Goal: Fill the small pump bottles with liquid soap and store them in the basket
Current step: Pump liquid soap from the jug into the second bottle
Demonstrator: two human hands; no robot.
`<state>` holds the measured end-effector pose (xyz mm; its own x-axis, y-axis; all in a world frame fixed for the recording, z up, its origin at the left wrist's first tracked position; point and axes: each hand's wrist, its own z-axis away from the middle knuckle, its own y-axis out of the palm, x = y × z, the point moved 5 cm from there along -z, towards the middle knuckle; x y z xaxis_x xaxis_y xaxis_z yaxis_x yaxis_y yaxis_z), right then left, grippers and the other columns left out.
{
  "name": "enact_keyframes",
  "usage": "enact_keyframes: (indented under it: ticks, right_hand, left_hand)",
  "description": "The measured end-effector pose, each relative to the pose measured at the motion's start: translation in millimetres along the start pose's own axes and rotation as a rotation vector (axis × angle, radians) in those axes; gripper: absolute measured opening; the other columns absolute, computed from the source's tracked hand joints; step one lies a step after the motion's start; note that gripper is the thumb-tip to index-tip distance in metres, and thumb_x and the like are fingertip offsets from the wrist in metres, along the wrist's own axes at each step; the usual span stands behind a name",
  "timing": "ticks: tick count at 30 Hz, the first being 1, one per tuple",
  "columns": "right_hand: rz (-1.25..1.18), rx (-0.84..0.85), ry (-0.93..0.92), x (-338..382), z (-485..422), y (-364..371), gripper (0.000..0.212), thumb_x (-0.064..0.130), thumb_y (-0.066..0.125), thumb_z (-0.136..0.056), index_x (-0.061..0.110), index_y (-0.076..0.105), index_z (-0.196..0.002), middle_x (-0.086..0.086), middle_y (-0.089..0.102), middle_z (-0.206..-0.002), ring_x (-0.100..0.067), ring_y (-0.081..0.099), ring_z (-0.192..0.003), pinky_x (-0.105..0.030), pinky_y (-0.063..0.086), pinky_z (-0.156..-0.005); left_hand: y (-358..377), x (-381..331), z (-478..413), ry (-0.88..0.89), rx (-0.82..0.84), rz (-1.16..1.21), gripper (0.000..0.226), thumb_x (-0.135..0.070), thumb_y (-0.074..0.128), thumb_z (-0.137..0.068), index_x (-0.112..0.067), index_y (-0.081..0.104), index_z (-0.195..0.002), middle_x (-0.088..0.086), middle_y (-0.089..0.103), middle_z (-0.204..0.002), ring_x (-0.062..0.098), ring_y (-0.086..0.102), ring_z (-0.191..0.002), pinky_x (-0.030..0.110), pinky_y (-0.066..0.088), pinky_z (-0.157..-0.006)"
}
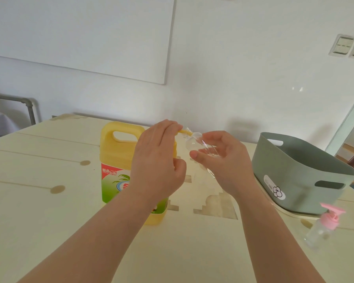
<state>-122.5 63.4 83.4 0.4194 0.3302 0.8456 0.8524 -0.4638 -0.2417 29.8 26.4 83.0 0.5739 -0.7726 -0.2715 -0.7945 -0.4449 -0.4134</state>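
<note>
We note left hand (157, 160) pinching the yellow pump top (185, 132) at the neck of the clear bottle (194, 142); right hand (223, 158) curled round that bottle, above the table (49, 221); soap jug (114, 160) behind the left hand; basket (294, 170) to the right.

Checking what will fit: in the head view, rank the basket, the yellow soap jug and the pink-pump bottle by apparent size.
1. basket, largest.
2. yellow soap jug, partly hidden by the left hand, so the margin is unsure.
3. pink-pump bottle, clearly smallest though nearest the camera.
</note>
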Motion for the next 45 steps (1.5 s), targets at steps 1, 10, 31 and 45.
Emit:
enact_keyframes:
  ticks: [1, 10, 31, 45]
  right_hand:
    - [-0.009, 0.008, 0.01, -1, 0, 0, 0.034, 0.022, 0.085, -0.07, 0.028, 0.065, -0.096, 0.014, 0.072, -0.099, -0.014, 0.07, -0.085, -0.034, 0.053, -0.074]
    - [-0.476, 0.232, 0.23, -6, 6, -8, 0.045, 0.007, 0.072, -0.063, 0.016, 0.059, -0.106, -0.002, 0.061, -0.117, -0.035, 0.069, -0.085, -0.032, 0.052, -0.06]
    - [-1.343, -0.246, 0.407, -37, 20, 34, 0.064, 0.029, 0.073, -0.077, -0.002, 0.049, -0.128, -0.02, 0.06, -0.112, -0.025, 0.068, -0.092, -0.027, 0.06, -0.067]
    - [-0.698, -0.262, 0.204, -43, 13, 14, 0.04, 0.052, 0.047, -0.089, 0.013, 0.055, -0.091, 0.003, 0.061, -0.076, -0.015, 0.046, -0.051, -0.025, 0.041, -0.051]
  left_hand:
    - [0, 0, 0, -0.002, -0.004, 0.0, 0.059, -0.013, 0.049, -0.062, -0.009, 0.054, -0.121, 0.005, 0.053, -0.123, 0.018, 0.041, -0.115, 0.024, 0.026, -0.101]
    - [-2, 0, -1, -0.05, 0.038, 0.001, 0.06, -0.013, 0.052, -0.063, -0.013, 0.052, -0.122, 0.002, 0.053, -0.125, 0.015, 0.04, -0.115, 0.023, 0.026, -0.101]
    - [0, -3, -6, 0.008, 0.039, -0.107, 0.059, -0.011, 0.053, -0.064, -0.01, 0.055, -0.123, 0.003, 0.057, -0.123, 0.018, 0.049, -0.113, 0.029, 0.037, -0.095]
    - [-20, -3, -20, -0.001, 0.006, -0.031, 0.049, -0.01, 0.046, -0.072, -0.01, 0.062, -0.118, 0.001, 0.063, -0.121, 0.007, 0.046, -0.111, 0.022, 0.033, -0.096]
